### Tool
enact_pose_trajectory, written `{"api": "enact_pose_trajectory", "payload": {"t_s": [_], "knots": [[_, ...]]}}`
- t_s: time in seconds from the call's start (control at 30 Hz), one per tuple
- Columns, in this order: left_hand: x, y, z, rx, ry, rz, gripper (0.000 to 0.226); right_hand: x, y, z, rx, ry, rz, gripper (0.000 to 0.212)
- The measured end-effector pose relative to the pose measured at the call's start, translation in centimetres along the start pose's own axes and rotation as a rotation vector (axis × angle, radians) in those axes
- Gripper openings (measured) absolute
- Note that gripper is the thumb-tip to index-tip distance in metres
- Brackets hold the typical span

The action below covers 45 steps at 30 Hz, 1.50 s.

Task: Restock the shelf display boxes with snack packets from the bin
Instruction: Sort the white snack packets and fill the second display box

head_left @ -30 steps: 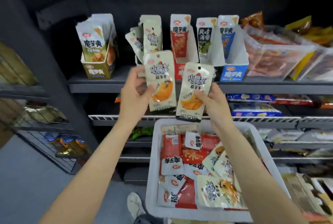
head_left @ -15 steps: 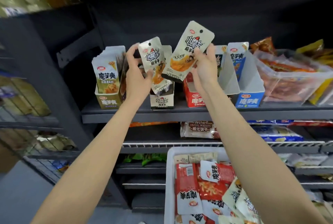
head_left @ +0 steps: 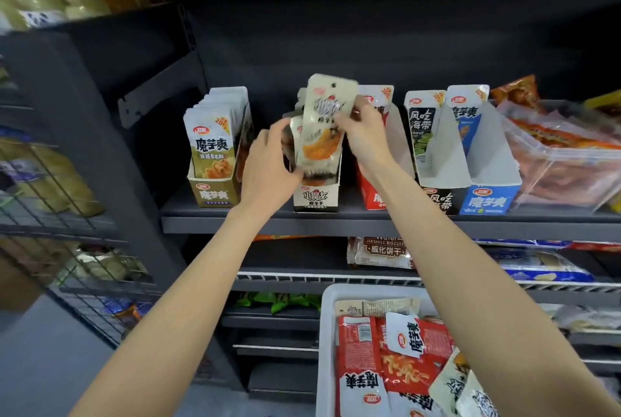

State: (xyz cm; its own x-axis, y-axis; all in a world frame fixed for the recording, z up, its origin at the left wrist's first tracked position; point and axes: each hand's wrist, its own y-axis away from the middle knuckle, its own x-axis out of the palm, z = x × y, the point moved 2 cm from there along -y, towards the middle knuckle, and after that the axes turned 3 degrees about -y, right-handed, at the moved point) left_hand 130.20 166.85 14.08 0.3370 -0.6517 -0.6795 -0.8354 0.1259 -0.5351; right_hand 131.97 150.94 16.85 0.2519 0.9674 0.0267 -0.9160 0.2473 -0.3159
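Raised from above the bin (head_left: 327, 332) a moment ago, the cream packet (head_left: 323, 127), pinched by the right hand (head_left: 364, 134), is now lowered into the black-and-white display box (head_left: 315, 199), whose packets are gripped by the left hand (head_left: 268, 168).

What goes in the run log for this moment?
step: loading white display box | right hand: pinches cream packet above box | left hand: steadies packets in box | bin: packets left

Both arms outstretched, left hand (head_left: 268, 161) and right hand (head_left: 361, 127) curled
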Motion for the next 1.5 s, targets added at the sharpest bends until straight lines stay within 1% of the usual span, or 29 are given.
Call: {"api": "enact_pose_trajectory", "payload": {"t_s": [0.07, 0.1, 0.13, 0.17, 0.23, 0.27, 0.33, 0.4, 0.47, 0.5, 0.57, 0.63, 0.67, 0.7, 0.8, 0.87, 0.93, 1.0, 1.07, 1.1, 1.13, 1.2, 1.23, 1.3, 1.37, 1.43, 1.5], "knots": [[-0.1, 0.3, 0.2, 0.0, -0.037, -0.03, 0.07, 0.2, -0.3, -1.0, -0.065, 0.424, 0.049, 0.03], [-0.1, 0.3, 0.3, -0.016, -0.033, -0.038, 0.069, 0.2, -0.1, -1.4, -0.069, 0.583, 0.07, 0.036], [-0.1, 0.2, 0.4, -0.04, -0.028, -0.035, 0.068, 0.3, 0.0, -1.7, -0.07, 0.684, 0.071, 0.042], [-0.1, 0.1, 0.5, -0.067, -0.028, -0.026, 0.068, 0.3, 0.5, -1.8, -0.081, 0.726, 0.058, 0.046], [-0.3, 0.0, 0.5, -0.105, -0.018, -0.029, 0.07, 0.3, 1.3, -1.5, -0.143, 0.683, 0.006, 0.053], [-0.4, 0.1, 0.4, -0.109, 0.0, -0.056, 0.069, 0.2, 1.7, -1.4, -0.18, 0.644, -0.018, 0.055], [-1.0, 0.9, -0.4, -0.082, 0.067, -0.153, 0.059, -0.2, 2.9, -1.1, -0.252, 0.574, -0.065, 0.055], [-1.6, 2.5, -1.4, -0.007, 0.157, -0.272, 0.044, -1.0, 4.6, -0.8, -0.32, 0.52, -0.086, 0.051], [-1.9, 4.6, -2.4, 0.107, 0.221, -0.377, 0.03, -2.1, 7.2, -0.5, -0.372, 0.51, -0.083, 0.045], [-1.8, 5.8, -2.8, 0.163, 0.246, -0.406, 0.025, -2.9, 8.7, -0.5, -0.396, 0.525, -0.077, 0.041], [-1.5, 8.2, -3.8, 0.255, 0.298, -0.396, 0.02, -4.9, 12.0, -1.0, -0.413, 0.579, -0.042, 0.032], [-0.8, 10.7, -4.4, 0.321, 0.312, -0.319, 0.021, -7.5, 15.3, -2.5, -0.359, 0.64, 0.066, 0.024], [-0.2, 11.8, -4.6, 0.333, 0.31, -0.246, 0.022, -8.9, 16.9, -3.4, -0.294, 0.662, 0.137, 0.021], [0.6, 12.9, -4.7, 0.325, 0.313, -0.139, 0.023, -10.4, 18.3, -4.6, -0.209, 0.686, 0.202, 0.019], [4.0, 15.2, -4.6, 0.209, 0.272, 0.315, 0.017, -15.0, 22.1, -8.1, 0.067, 0.777, 0.315, 0.017], [6.8, 16.9, -4.4, 0.15, 0.179, 0.601, 0.021, -17.7, 24.1, -10.1, 0.197, 0.893, 0.353, 0.023], [9.5, 18.5, -4.5, 0.117, 0.146, 0.786, 0.027, -20.2, 25.8, -11.7, 0.31, 1.089, 0.347, 0.034], [11.8, 20.1, -5.1, 0.111, 0.133, 0.884, 0.03, -22.5, 27.3, -12.5, 0.39, 1.259, 0.282, 0.042], [13.6, 21.3, -6.3, 0.1, 0.107, 0.977, 0.035, -24.0, 28.5, -13.0, 0.429, 1.308, 0.256, 0.049], [14.3, 21.9, -7.1, 0.104, 0.084, 1.024, 0.039, -24.5, 28.9, -12.9, 0.453, 1.32, 0.29, 0.055], [15.1, 22.5, -7.8, 0.122, 0.05, 1.059, 0.041, -24.6, 29.3, -12.8, 0.458, 1.34, 0.357, 0.064], [16.3, 23.3, -9.5, 0.193, -0.059, 1.083, 0.041, -24.4, 29.9, -12.5, 0.38, 1.377, 0.514, 0.08], [16.7, 23.6, -10.3, 0.216, -0.116, 1.087, 0.042, -24.1, 30.1, -12.3, 0.324, 1.377, 0.568, 0.083], [17.4, 24.0, -11.5, 0.222, -0.183, 1.118, 0.046, -23.7, 30.0, -12.2, 0.256, 1.365, 0.617, 0.08], [17.9, 24.0, -12.3, 0.197, -0.197, 1.175, 0.051, -23.4, 29.5, -12.0, 0.214, 1.368, 0.647, 0.068], [18.3, 23.8, -12.4, 0.129, -0.111, 1.228, 0.054, -23.5, 28.7, -11.7, 0.156, 1.412, 0.69, 0.052], [18.2, 23.3, -12.1, 0.032, 0.054, 1.236, 0.05, -24.3, 27.8, -11.3, 0.144, 1.425, 0.717, 0.044]]}}
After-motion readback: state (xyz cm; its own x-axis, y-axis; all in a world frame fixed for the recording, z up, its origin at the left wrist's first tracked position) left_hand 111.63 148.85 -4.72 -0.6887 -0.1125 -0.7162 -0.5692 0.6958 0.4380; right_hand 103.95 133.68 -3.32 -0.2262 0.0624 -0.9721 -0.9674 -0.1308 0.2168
